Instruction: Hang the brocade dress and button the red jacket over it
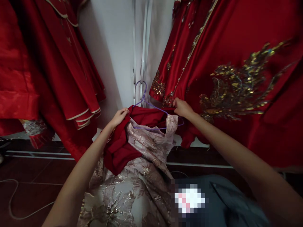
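Observation:
A purple wire hanger (144, 101) carries a dark red garment (123, 145) and a pale pink floral brocade dress (142, 170) that drapes down toward me. My left hand (119, 116) pinches the red fabric at the hanger's left shoulder, fingers closed. At the right shoulder my right hand (182, 107) grips the red fabric and the hanger's end, fingers closed. The hanger's hook points up toward a white wall.
Red satin gowns (59, 63) with cream piping hang at the left. A red gown with gold sequin embroidery (236, 88) hangs at the right. White vertical rails (142, 47) run up the wall. A white cable (14, 201) lies on the dark red floor.

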{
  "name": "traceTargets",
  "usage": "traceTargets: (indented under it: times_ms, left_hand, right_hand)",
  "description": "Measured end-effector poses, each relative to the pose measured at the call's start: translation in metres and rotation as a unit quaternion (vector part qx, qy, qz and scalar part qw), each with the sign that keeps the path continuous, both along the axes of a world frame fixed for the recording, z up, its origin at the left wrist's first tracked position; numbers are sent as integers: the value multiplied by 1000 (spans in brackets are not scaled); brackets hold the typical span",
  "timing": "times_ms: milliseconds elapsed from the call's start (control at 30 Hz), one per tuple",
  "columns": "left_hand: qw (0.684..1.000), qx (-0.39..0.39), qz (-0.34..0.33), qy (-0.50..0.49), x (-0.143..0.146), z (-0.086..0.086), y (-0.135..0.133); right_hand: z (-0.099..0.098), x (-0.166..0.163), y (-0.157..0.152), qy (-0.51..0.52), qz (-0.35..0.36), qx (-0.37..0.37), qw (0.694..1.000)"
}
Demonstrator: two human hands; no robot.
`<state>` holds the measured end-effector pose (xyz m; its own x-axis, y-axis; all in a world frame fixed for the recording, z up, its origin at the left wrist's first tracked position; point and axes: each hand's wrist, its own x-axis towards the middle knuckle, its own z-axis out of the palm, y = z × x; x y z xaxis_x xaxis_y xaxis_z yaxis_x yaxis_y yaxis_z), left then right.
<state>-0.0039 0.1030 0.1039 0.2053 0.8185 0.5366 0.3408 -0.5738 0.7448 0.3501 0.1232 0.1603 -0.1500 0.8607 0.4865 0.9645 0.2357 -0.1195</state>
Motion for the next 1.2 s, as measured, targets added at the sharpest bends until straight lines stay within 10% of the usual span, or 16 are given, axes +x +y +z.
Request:
traceTargets:
  times_ms: [167, 300, 467, 567, 800, 1200]
  left_hand:
    - [996, 56, 35, 56, -6, -3, 7]
    - [973, 114, 136, 147, -2, -10, 2]
    - [932, 143, 217, 254, 4, -15, -16]
    - [924, 149, 209, 284, 0, -11, -21]
    - [932, 148, 185, 275, -12, 0, -20]
    - [939, 144, 176, 257, -14, -3, -14]
  right_hand:
    - [7, 50, -25, -22, -6, -28, 999]
    - [-4, 38, -51, 155, 35, -74, 984]
    - [-39, -1, -66, 581, 33, -118, 805]
    - [-51, -8, -71, 644, 20, -96, 759]
    - [-63, 16, -91, 465, 55, -37, 883]
    - [-59, 80, -91, 76, 14, 7, 997]
